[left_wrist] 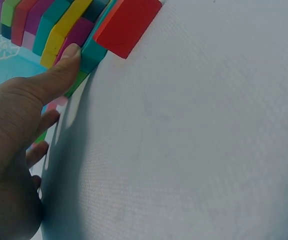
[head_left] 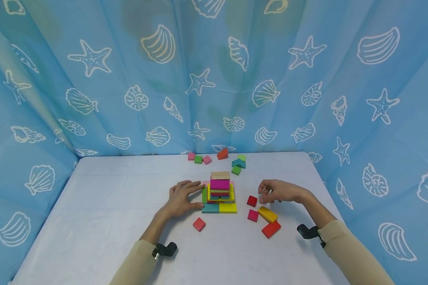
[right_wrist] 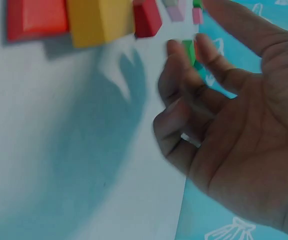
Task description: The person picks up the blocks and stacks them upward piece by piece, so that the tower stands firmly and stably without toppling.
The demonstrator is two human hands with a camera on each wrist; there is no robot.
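Note:
A stepped stack of colored wooden blocks stands mid-table, with a magenta block near its top and a tan one above. Teal and yellow blocks form its front base. My left hand is at the stack's left side, thumb and fingers extended; in the left wrist view the thumb lies against the lower layers. To the right of the stack, my right hand hovers with loosely bent fingers and nothing in them. Below it lie a dark red cube and a yellow-orange block.
A pink-red cube and a red block lie at the right. Another red block sits in front of the stack. Behind it are several loose pieces, including a teal roof-shaped block and an orange-red wedge.

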